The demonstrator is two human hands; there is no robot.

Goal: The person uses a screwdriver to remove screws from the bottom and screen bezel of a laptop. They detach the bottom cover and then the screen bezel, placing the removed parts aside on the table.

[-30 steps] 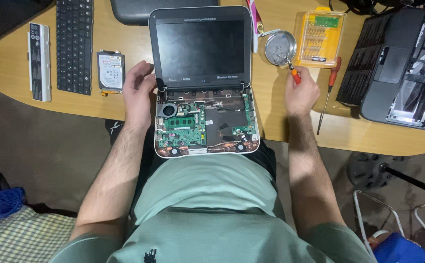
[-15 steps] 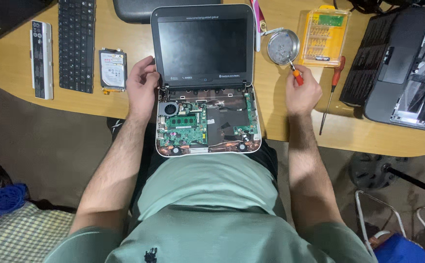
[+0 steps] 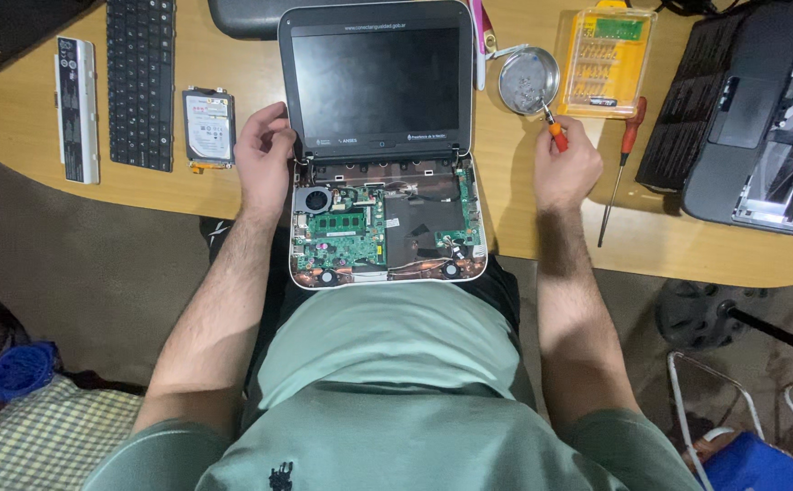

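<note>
A curved pale wooden counter (image 3: 187,195) runs across the top of the room, brown floor below it. Propped on its edge and the person's lap is one small grey laptop with its keyboard removed and green circuit boards bared (image 3: 383,232), lid upright, screen dark. The left hand (image 3: 265,159) is clamped on the laptop's base at about nine o'clock, thumb on the hinge corner. The right hand (image 3: 565,168), at three o'clock from the laptop, is closed around one orange-handled small screwdriver (image 3: 554,134), whose tip reaches into one round shiny metal dish (image 3: 528,80); what lies in the dish is too small to make out. Most of the handle is hidden in the fist.

A second, red-handled long screwdriver (image 3: 621,164) lies loose on the counter just right of that hand. At one o'clock sits one yellow plastic case of screwdriver bits (image 3: 604,62). At ten o'clock lie one silver hard drive (image 3: 209,127), one detached black keyboard (image 3: 140,82) and one white bar-shaped battery pack (image 3: 76,109). A black printer-like machine (image 3: 760,109) is cut off at the right edge.
</note>
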